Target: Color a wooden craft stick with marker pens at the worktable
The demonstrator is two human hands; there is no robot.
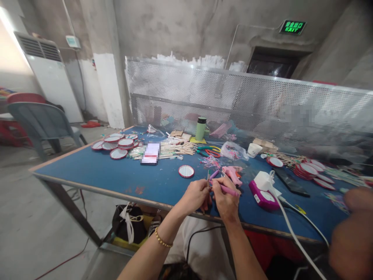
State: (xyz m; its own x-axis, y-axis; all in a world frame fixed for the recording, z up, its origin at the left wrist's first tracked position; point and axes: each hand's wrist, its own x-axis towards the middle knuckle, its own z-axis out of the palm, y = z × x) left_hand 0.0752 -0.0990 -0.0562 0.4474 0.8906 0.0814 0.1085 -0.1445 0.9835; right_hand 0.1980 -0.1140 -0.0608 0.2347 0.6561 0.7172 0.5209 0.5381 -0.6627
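Near the table's front edge, my left hand (199,195) is closed around a thin stick (208,175) with a greenish upper end. My right hand (225,200) pinches a pink pen-like tool (229,190), its front end close to the left fingers. The contact point is hidden by the fingers. Just beyond my hands lie a purple pen-shaped piece (214,174) and a pink glue gun (232,175). A round red-rimmed disc (186,171) rests flat on the blue tabletop, ahead of my left hand.
Red-rimmed discs (118,153) are piled at left, near a phone (150,153) and wooden sticks (177,148). Behind are pliers (212,149) and a green bottle (201,128). A purple power strip (264,196) with cables sits right; another person's arm (354,229) is beyond.
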